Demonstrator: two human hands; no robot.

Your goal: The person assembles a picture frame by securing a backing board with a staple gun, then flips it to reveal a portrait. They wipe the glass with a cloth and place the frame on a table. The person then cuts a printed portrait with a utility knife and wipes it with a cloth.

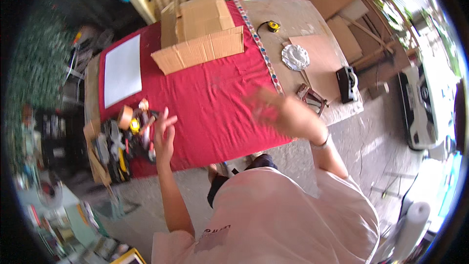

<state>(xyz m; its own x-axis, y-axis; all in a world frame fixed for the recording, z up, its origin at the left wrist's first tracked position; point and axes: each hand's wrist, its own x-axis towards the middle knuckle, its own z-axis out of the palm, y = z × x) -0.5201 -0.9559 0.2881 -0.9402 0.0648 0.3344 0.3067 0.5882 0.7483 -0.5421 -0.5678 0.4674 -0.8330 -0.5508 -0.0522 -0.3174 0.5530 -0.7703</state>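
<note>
Left hand (163,134) open beside tools (122,142); right hand (281,110) blurred over cloth (215,98) edge.

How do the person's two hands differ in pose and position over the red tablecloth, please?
The left hand is sharp, fingers spread, beside the pile of tools at the cloth's left end; the right hand is motion-blurred, near the patterned trim on the right. The left hand sits closer to the table's near edge, the right hand farther in. Both appear open, holding nothing, above the red tablecloth.
</note>
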